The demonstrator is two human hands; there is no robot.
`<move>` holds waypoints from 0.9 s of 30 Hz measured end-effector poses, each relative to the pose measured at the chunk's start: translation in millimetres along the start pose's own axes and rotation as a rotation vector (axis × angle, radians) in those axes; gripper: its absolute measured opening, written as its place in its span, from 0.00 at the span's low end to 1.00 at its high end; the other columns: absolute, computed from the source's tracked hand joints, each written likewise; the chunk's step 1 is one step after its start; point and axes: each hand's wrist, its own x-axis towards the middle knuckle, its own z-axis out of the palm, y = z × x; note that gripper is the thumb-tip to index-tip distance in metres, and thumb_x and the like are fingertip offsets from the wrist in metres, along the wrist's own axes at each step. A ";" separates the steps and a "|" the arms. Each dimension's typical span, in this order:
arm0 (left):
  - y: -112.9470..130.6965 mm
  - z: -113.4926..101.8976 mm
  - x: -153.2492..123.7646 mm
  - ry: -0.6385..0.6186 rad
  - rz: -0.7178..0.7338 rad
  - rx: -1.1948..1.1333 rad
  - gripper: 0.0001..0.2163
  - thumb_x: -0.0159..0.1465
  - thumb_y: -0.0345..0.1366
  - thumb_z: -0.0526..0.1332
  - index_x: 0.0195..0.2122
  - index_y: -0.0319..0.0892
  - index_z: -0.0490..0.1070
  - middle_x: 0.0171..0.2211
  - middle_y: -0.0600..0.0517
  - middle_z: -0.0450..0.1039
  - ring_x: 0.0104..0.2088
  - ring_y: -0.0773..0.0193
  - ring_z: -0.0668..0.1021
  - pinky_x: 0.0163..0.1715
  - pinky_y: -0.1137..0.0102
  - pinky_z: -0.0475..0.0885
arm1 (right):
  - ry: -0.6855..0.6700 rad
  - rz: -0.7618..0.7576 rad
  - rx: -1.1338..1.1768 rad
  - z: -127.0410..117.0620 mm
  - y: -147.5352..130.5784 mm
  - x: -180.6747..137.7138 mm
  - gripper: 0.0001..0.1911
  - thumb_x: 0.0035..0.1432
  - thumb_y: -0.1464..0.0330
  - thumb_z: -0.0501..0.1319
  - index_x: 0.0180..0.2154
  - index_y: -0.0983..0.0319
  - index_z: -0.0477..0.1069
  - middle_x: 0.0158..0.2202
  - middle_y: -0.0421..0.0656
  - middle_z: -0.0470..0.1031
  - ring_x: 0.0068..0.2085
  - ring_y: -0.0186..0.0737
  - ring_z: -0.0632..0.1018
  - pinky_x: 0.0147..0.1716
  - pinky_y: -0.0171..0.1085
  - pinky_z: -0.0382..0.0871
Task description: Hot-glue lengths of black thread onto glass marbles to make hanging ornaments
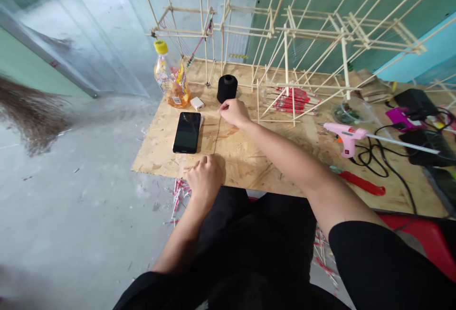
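1. Right at the near edge of the wooden tabletop, here's the left hand, knuckles up, fingers curled in. The dark thread runs down to it, but whether the fingers clamp it I can't tell from here; they hide their own undersides.
2. Just beyond, the black phone lies flat, left of the thread and apart from both hands.
3. Now the thread itself, strung over the board between the two hands, which are well apart! It looks next to weightless, limp, easily snagged on that rough board and perhaps quick to snap under a hard tug. Best hold, I'd say: a fingertip pinch at each end of the stretch, pulled gently.
4. Out to the right, well clear of the hands, the pink glue gun.
5. Farther in, the right hand, thumb and forefinger together, apparently pinching the thread's far end.
6. Just behind it, the black spool, standing upright. Compact, probably light, the windings soft and apt to slip; grip it around the sides.
7. And at the back, the stick framework, thin and fragile-looking, so mind those elbows!
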 end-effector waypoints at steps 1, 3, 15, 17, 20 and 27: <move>-1.9 0.1 -3.3 0.006 0.001 -0.003 0.14 0.75 0.34 0.57 0.40 0.41 0.83 0.39 0.40 0.88 0.37 0.50 0.87 0.32 0.64 0.54 | 0.000 0.003 0.001 -0.3 -0.3 -0.2 0.05 0.65 0.68 0.71 0.42 0.58 0.87 0.47 0.47 0.89 0.52 0.49 0.86 0.55 0.43 0.77; -6.3 -0.3 -10.5 0.024 0.006 -0.010 0.15 0.75 0.35 0.57 0.37 0.41 0.82 0.38 0.41 0.87 0.36 0.51 0.86 0.32 0.64 0.53 | -0.003 0.008 0.005 -1.2 -1.1 -0.8 0.05 0.65 0.68 0.72 0.42 0.58 0.87 0.47 0.47 0.89 0.51 0.49 0.86 0.55 0.43 0.77; -34.8 -3.1 -40.0 0.235 0.144 -0.038 0.19 0.78 0.40 0.57 0.31 0.45 0.81 0.27 0.49 0.83 0.29 0.61 0.83 0.28 0.67 0.52 | 0.024 -0.019 0.086 -31.1 -7.9 -26.3 0.13 0.76 0.67 0.61 0.40 0.61 0.84 0.41 0.48 0.87 0.46 0.46 0.86 0.52 0.41 0.74; -40.3 -0.4 -42.5 0.243 0.167 -0.048 0.18 0.78 0.40 0.59 0.31 0.46 0.82 0.26 0.50 0.83 0.28 0.62 0.82 0.28 0.67 0.55 | 0.024 -0.084 0.096 -46.2 -4.5 -52.4 0.11 0.74 0.67 0.63 0.38 0.60 0.82 0.42 0.45 0.87 0.47 0.45 0.84 0.52 0.40 0.73; -44.0 3.9 -46.3 0.242 0.217 -0.078 0.17 0.77 0.42 0.60 0.32 0.46 0.82 0.26 0.50 0.83 0.28 0.61 0.83 0.28 0.67 0.59 | -0.036 -0.273 0.172 -69.7 7.2 -114.2 0.11 0.72 0.68 0.64 0.34 0.59 0.81 0.40 0.43 0.86 0.42 0.41 0.81 0.49 0.39 0.71; -18.2 14.0 -61.4 0.164 0.459 -0.203 0.17 0.77 0.43 0.61 0.34 0.47 0.85 0.26 0.49 0.84 0.25 0.61 0.82 0.30 0.66 0.67 | -0.197 -0.350 0.340 -88.8 54.2 -283.5 0.13 0.75 0.63 0.62 0.37 0.53 0.83 0.37 0.44 0.82 0.35 0.41 0.78 0.41 0.42 0.72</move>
